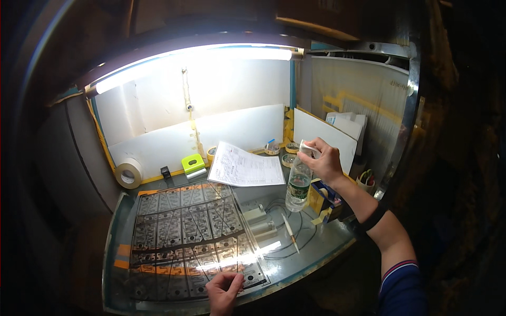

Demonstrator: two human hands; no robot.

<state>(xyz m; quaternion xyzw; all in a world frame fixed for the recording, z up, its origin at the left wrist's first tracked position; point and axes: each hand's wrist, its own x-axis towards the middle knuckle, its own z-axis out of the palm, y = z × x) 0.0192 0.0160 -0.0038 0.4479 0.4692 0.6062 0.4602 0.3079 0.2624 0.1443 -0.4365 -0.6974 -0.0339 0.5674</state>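
Observation:
My right hand is raised at the right, closed at the top of a clear plastic bottle with a green label. A white, folded piece, perhaps cloth or paper, shows between these fingers and the bottle's neck. The bottle stands nearly upright, tilted a little; whether its base touches the glass I cannot tell. At the near edge, my left hand is closed in a pinch over the near right corner of a dark patterned film sheet. What that pinch holds, if anything, is hidden.
A glass-topped table carries a pen-like tool, cables and a tape dispenser. Farther back lie a printed paper sheet, a green hole punch and tape rolls. A lit tube hangs above.

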